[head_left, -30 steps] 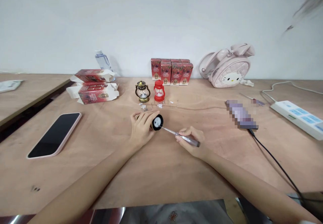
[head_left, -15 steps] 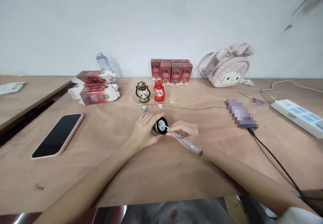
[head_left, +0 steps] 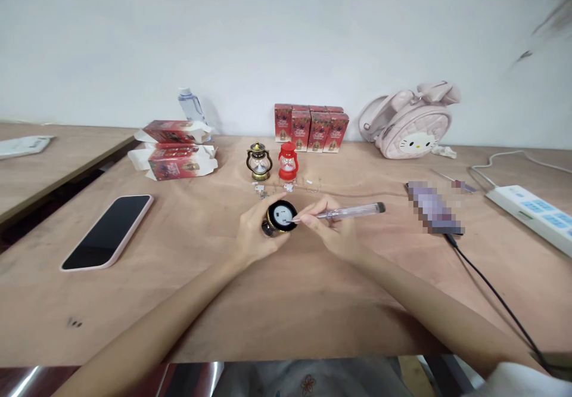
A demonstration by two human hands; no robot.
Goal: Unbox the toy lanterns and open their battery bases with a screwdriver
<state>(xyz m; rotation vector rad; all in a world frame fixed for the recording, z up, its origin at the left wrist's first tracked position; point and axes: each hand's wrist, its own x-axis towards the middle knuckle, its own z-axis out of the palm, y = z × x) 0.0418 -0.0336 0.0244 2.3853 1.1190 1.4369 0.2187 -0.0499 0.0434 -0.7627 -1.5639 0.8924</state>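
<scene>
My left hand point(head_left: 255, 230) is wrapped round a small dark lantern point(head_left: 267, 228), tipped so its round base with a pale disc faces up toward me. In my right hand point(head_left: 328, 225) a clear-handled screwdriver point(head_left: 353, 211) is pinched near its shaft, its handle pointing right. The screwdriver's tip meets the lower right part of the pale disc. Beyond my hands a bronze-coloured lantern point(head_left: 258, 163) and a red lantern point(head_left: 288, 162) stand upright side by side. Thin wire handles point(head_left: 311, 186) and small white tags point(head_left: 288, 188) lie just in front of them.
Red gift boxes point(head_left: 308, 129) stand by the wall. Opened red boxes point(head_left: 176, 161) and a water bottle point(head_left: 191, 106) are at the back left. A phone point(head_left: 107, 232) lies left; a pink bag point(head_left: 413, 129), a cabled device point(head_left: 431, 209) and a power strip point(head_left: 534, 212) are right.
The screwdriver's handle has swung from pointing down and right to nearly level, and its tip is lower on the base. The lantern's base has tilted more upward. The view has shifted slightly.
</scene>
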